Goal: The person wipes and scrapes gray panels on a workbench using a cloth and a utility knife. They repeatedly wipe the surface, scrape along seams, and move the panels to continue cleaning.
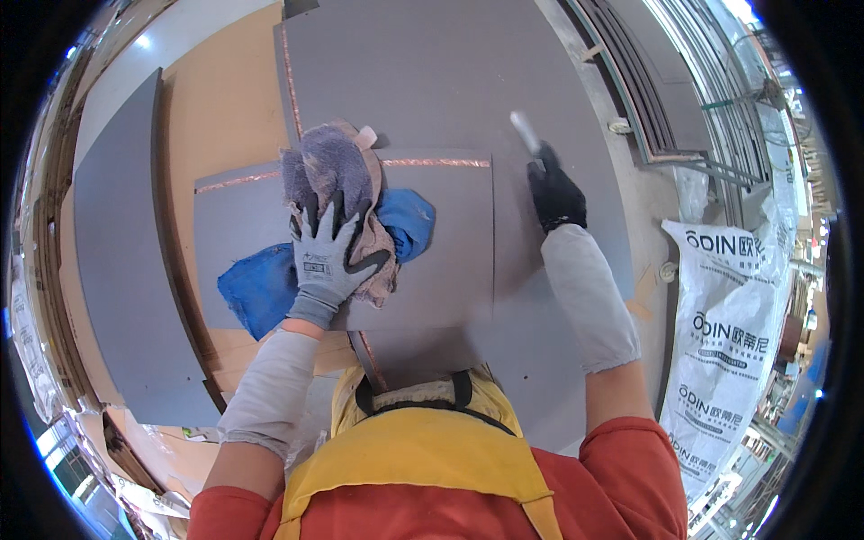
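My left hand (325,260), in a grey knit glove with dark fingertips, lies flat with spread fingers on a bundled purple-grey rag (335,162). Blue cloth (256,287) sticks out on its left, and another blue cloth piece (407,223) on its right. All of these rest on a smaller grey panel (445,270), whose far edge shows a coppery strip. Over a larger grey panel (432,74), my right hand (557,192) in a black glove grips a pale, slim handheld tool (524,130). Motion blurs the tool, so its kind is unclear.
On the left, a long grey panel (121,243) lies over brown board (216,101). More panels (648,81) are stacked at the far right, near white printed plastic wrapping (722,337). My yellow apron (418,445) is close to the near panel edge.
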Tool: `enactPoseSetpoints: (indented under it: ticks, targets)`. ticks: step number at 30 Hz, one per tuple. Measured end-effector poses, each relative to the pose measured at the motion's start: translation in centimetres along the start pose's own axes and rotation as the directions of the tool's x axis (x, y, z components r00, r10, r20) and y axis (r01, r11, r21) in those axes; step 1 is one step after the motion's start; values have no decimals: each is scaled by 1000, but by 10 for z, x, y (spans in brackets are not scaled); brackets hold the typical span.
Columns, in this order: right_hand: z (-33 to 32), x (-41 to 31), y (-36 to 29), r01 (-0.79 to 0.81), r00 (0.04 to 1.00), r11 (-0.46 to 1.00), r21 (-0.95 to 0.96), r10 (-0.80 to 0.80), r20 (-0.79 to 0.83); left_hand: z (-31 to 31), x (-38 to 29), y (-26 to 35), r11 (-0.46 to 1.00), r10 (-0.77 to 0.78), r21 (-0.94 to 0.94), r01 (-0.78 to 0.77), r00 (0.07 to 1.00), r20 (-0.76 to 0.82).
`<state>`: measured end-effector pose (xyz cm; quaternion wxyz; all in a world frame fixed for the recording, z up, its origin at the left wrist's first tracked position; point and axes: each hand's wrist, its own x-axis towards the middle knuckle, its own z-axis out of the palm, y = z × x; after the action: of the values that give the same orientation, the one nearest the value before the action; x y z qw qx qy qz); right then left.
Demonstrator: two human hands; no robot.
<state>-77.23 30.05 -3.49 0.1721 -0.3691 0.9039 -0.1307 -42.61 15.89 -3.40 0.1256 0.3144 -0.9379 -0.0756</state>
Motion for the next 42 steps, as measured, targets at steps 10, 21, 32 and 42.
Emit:
enactPoseSetpoints:
  ticks: [10,21,32,42]
  targets:
    - [-2,23,-71,98,959,992,-84,-72,273,-4,-2,-7,1000,27,1,-27,999,36]
    - [67,-261,-45,-413,910,904,106,406,82,10,3,-12,994,61,98,-57,998,-35]
    - [80,-374,-23,-259,966,931,258,251,65,27,-20,-6,988,-152,-42,149,983,-106]
    - [63,-366,-22,71,982,990,-119,-48,185,24,-26,-7,993,-112,28,114,991,-74]
